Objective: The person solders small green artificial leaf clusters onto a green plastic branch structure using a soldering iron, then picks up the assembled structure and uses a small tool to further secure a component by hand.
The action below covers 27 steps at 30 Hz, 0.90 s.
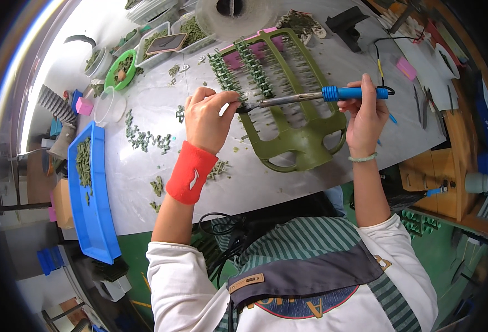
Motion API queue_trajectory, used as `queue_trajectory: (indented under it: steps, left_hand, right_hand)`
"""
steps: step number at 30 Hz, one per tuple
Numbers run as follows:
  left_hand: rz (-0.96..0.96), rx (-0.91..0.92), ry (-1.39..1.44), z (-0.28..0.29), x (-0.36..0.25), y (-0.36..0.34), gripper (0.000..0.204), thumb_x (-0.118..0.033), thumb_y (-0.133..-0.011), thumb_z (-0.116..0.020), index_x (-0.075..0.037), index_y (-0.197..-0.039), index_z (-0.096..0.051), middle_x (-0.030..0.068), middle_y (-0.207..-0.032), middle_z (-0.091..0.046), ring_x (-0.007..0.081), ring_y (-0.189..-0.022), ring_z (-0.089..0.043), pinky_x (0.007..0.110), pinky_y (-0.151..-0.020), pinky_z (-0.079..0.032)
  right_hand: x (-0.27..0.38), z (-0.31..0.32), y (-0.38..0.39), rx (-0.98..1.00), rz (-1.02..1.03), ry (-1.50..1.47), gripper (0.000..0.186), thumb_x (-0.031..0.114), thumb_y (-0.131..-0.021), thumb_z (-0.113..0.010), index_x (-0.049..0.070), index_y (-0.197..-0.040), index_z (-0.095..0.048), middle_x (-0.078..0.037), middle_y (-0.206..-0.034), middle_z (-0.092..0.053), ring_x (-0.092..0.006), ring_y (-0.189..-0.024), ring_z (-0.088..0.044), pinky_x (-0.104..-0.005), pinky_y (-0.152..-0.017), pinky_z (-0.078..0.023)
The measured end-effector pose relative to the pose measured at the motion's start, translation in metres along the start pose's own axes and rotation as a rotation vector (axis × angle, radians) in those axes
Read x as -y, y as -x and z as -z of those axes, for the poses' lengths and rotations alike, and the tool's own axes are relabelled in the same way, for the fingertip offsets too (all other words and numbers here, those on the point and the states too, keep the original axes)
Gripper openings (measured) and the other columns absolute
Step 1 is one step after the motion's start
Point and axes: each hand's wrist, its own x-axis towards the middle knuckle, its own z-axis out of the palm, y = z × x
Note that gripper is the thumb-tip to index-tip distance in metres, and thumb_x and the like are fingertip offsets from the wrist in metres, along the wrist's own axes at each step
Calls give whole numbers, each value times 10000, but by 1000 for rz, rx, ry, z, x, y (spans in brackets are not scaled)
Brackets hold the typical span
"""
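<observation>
My right hand [364, 119] is wrapped round the blue handle of a soldering iron [293, 99]. The iron's metal shaft lies across an olive-green plastic frame [305, 145], its tip pointing left at my left fingertips. At the frame's left edge my left hand [206, 119] has thumb and forefinger pinched together; whatever is between them is too small to make out. Rows of small dark green pieces [252, 66] stand on the frame's left bars. Thin spikes line the other bars. A pink block [274, 44] shows beneath the frame's far end.
Loose green pieces [138, 135] lie left of my left hand. A long blue tray [102, 221] holds more. At the back are a green bowl [109, 82], clear tubs and a phone [166, 43]. Tweezers [425, 110] lie at right. A cable runs from the iron.
</observation>
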Motion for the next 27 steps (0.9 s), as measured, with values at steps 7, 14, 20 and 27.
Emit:
queue_trajectory:
  steps: [7, 14, 20, 27]
  left_hand:
    - [-13, 20, -32, 0, 2, -2, 122, -160, -706, -728, -166, -821, -687, -27, -713, -640, 182, -794, -555, 341, -739, -409]
    - [-37, 34, -2, 3, 5, -2, 158, -146, -709, -734, -155, -859, -687, -18, -761, -658, 186, -797, -564, 333, -756, -423]
    - [625, -11, 233, 54, 105, 27, 138, -104, -850, -623, -1, -937, -654, 39, -775, -680, 95, -671, -633, 222, -614, -500]
    - [1042, 290, -558, 57, 161, 86, 326, -436, -801, -645, -119, -838, -705, 132, -839, -676, 325, -843, -640, 386, -755, -497]
  right_hand:
    - [-1, -5, -1, 31, 10, 29, 317, 291, -877, -619, 0, -751, -618, -70, -668, -629, -132, -460, -587, -237, -438, -479]
    - [27, 11, -8, 45, 65, 81, 281, 264, -858, -647, 2, -757, -631, -90, -695, -643, -123, -473, -581, -234, -450, -472]
    - [35, 10, -6, 76, -6, 110, 309, 295, -856, -636, 25, -709, -611, -69, -664, -618, -96, -464, -538, -211, -464, -426]
    - [37, 7, -7, 64, -11, 126, 297, 292, -855, -637, 31, -717, -616, -63, -649, -617, -91, -463, -533, -205, -467, -428]
